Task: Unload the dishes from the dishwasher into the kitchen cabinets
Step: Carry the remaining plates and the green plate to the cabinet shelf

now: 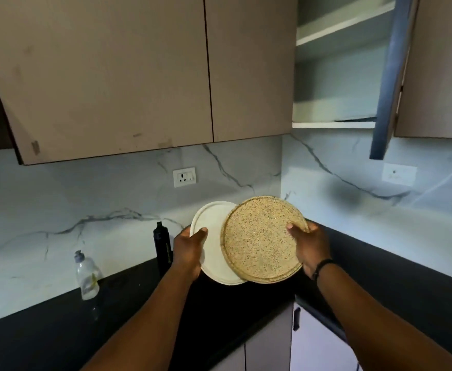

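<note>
Fingers of both hands curl round plate rims; above and right the open cabinet [337,76] waits, nearer the right hand [309,247] gripping the speckled plate [262,239]; left hand [188,253] holds the white plate [211,236] behind, over the counter [58,330].

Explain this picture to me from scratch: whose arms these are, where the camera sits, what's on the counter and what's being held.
There is no machine here. One wide-angle camera worn on a person's head looks forward and down, so the two arms are the wearer's own.

The left hand holds a white plate by its rim. The right hand holds a speckled tan plate, which overlaps the white one in front. Both plates are raised above the black counter.

On the counter stand a clear squeeze bottle and a black bottle. Up on the right, a wall cabinet is open, its blue-edged door swung out, showing white shelves.
</note>
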